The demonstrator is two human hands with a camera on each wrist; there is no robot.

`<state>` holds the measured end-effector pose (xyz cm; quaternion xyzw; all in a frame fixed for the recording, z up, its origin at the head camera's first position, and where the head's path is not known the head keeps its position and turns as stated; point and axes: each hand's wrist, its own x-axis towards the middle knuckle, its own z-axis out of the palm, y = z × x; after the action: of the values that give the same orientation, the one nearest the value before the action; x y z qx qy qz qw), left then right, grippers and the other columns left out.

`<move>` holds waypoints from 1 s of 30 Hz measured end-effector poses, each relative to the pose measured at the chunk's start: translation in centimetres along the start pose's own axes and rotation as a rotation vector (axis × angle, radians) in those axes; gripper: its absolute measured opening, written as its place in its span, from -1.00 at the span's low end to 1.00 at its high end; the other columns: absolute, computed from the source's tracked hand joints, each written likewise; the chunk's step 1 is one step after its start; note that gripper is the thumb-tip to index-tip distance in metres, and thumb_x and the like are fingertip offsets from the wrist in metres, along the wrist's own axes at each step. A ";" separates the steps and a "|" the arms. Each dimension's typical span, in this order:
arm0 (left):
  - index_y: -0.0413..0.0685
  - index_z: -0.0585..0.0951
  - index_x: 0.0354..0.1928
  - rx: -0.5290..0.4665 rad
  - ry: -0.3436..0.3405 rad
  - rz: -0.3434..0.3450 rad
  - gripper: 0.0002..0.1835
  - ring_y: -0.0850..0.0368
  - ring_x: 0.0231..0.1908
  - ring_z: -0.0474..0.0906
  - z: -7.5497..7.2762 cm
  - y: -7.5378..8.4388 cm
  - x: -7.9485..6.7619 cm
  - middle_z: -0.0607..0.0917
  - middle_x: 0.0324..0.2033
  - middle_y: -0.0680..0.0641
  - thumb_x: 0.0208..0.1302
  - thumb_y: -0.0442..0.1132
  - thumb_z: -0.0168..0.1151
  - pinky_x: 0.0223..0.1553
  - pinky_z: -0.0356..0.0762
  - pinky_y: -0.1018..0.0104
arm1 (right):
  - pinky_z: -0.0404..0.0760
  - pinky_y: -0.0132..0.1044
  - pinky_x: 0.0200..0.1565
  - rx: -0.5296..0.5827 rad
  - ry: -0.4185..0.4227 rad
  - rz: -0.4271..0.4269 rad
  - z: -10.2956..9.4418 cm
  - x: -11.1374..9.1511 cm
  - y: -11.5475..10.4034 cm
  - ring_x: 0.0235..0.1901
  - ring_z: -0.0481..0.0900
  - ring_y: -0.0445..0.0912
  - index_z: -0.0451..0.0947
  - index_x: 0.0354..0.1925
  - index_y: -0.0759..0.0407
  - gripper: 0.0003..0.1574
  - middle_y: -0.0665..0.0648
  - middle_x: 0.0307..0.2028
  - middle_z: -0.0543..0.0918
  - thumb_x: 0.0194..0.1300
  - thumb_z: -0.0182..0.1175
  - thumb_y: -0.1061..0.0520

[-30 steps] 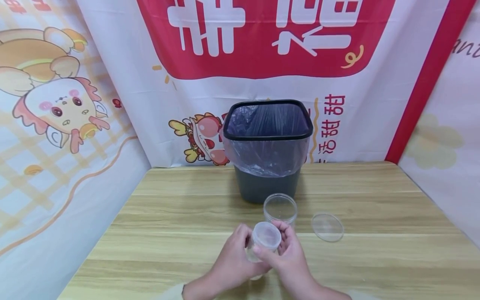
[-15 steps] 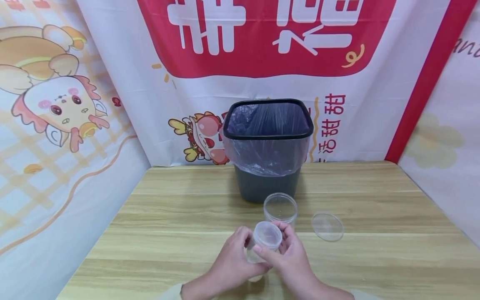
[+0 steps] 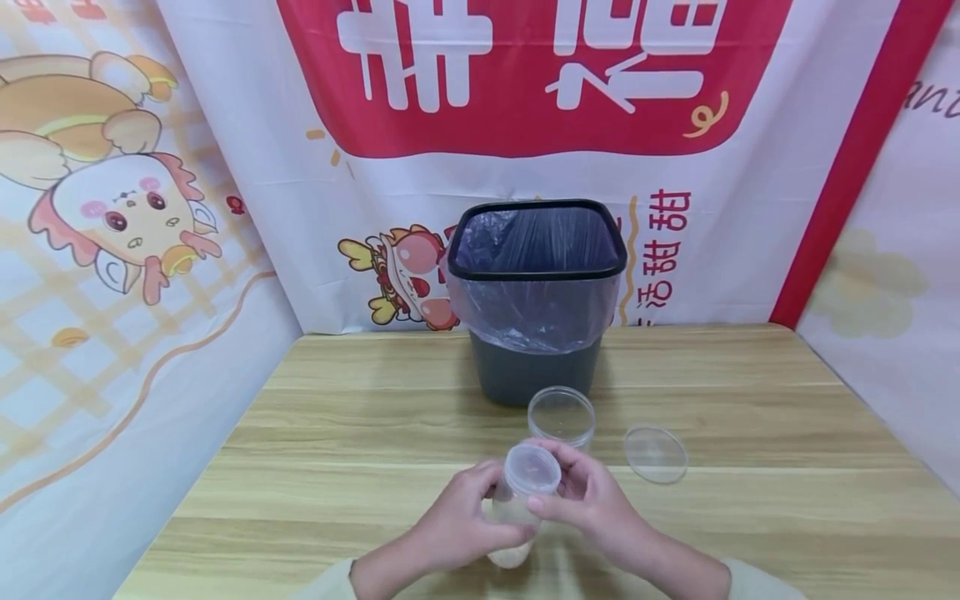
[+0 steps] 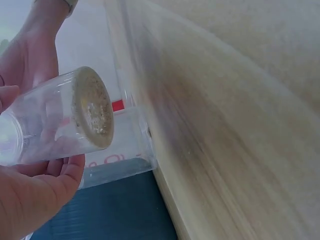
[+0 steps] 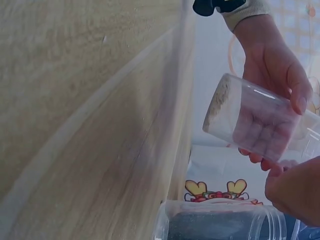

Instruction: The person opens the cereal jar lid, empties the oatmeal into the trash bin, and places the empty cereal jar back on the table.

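Note:
A clear plastic jar (image 3: 517,504) with a translucent lid (image 3: 532,468) is held between both hands in the head view, tilted. My left hand (image 3: 461,518) grips its body, fingers wrapped round the side in the right wrist view. The right hand (image 3: 600,508) has its thumb and fingers about the lid's rim. Beige, grainy matter (image 4: 95,110) covers the jar's bottom, seen in the left wrist view above the table. Just behind the hands stands a second clear jar (image 3: 561,390) with its mouth uncovered.
To the right lies a flat, clear round lid (image 3: 656,455) on the wooden table (image 3: 360,417). A dark bin (image 3: 536,371) with a plastic liner stands behind the jars. Printed fabric (image 3: 420,192) hangs at the back and both sides.
The right thumb has shifted rightward along the lid's rim. More of the jar's body and bottom shows now below the left hand. Everything else on the table stays put.

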<state>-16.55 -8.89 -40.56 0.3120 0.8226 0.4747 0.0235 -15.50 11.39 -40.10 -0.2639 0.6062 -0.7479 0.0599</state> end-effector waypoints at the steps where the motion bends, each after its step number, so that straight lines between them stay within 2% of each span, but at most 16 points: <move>1: 0.13 0.60 -0.06 -0.007 -0.013 -0.006 -0.62 0.23 -0.20 0.48 0.0 -0.1 0.0 0.59 -0.25 0.21 0.04 -0.11 0.46 -0.05 0.55 0.27 | 0.44 -0.31 0.17 0.007 -0.027 0.003 -0.1 0.0 0.0 0.12 0.50 -0.06 0.24 0.26 0.56 -0.29 0.28 0.13 0.50 0.21 0.25 0.36; 5: 0.10 0.59 -0.03 -0.002 -0.034 -0.027 -0.61 0.23 -0.17 0.49 0.0 -0.2 0.0 0.59 -0.22 0.22 0.06 -0.11 0.43 -0.03 0.54 0.26 | 0.42 -0.31 0.18 0.028 -0.084 0.004 -0.3 0.0 0.0 0.16 0.47 -0.04 0.15 0.33 0.55 -0.24 0.30 0.20 0.44 0.26 0.21 0.34; 9: 0.05 0.59 -0.01 0.029 -0.009 -0.024 -0.57 0.24 -0.17 0.49 0.1 -0.2 0.0 0.58 -0.20 0.21 0.04 -0.10 0.44 -0.03 0.54 0.25 | 0.36 -0.35 0.22 0.037 -0.054 -0.006 -0.1 -0.1 0.1 0.20 0.43 -0.08 0.06 0.38 0.53 -0.15 0.33 0.24 0.38 0.25 0.23 0.35; 12: 0.04 0.59 -0.04 0.087 0.059 0.012 -0.55 0.26 -0.20 0.48 0.2 -0.2 0.0 0.57 -0.22 0.22 -0.01 -0.11 0.47 -0.09 0.53 0.28 | 0.30 -0.41 0.25 0.021 0.035 -0.017 0.4 -0.2 0.0 0.22 0.40 -0.13 0.04 0.37 0.55 -0.08 0.37 0.23 0.38 0.18 0.29 0.36; 16: 0.02 0.57 -0.09 0.161 0.175 0.063 -0.54 0.28 -0.27 0.46 0.5 -0.2 0.1 0.51 -0.28 0.23 -0.07 -0.10 0.51 -0.21 0.50 0.34 | 0.33 -0.43 0.22 0.010 0.222 0.024 1.7 -0.3 -0.4 0.17 0.43 -0.10 0.14 0.31 0.50 -0.10 0.34 0.18 0.43 0.07 0.34 0.40; 20: 0.05 0.52 -0.16 0.194 0.231 0.042 -0.52 0.28 -0.33 0.40 0.9 -0.1 0.1 0.43 -0.34 0.22 -0.12 -0.08 0.55 -0.29 0.46 0.38 | 0.39 -0.39 0.17 0.026 0.363 0.083 3.1 -0.2 -0.5 0.13 0.44 -0.02 0.19 0.25 0.43 -0.12 0.28 0.13 0.46 0.00 0.37 0.41; 24: 0.08 0.46 -0.21 0.228 0.237 0.007 -0.49 0.28 -0.36 0.34 1.1 0.0 0.0 0.37 -0.37 0.21 -0.18 -0.08 0.57 -0.34 0.42 0.42 | 0.37 -0.39 0.18 0.019 0.419 0.109 3.8 -0.1 -0.3 0.15 0.41 0.01 0.17 0.22 0.41 -0.13 0.27 0.12 0.45 0.00 0.38 0.39; 30: 0.07 0.47 -0.20 0.277 0.239 0.026 -0.48 0.29 -0.34 0.34 1.4 -0.1 0.0 0.38 -0.35 0.21 -0.21 -0.09 0.56 -0.32 0.41 0.42 | 0.37 -0.38 0.17 -0.005 0.447 0.139 4.0 -0.1 0.1 0.12 0.43 -0.02 0.19 0.16 0.37 -0.20 0.25 0.09 0.47 0.02 0.39 0.37</move>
<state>-16.15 -7.91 -41.42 0.2644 0.8729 0.3909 -0.1235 -13.52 7.87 -39.77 -0.0493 0.6229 -0.7803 -0.0251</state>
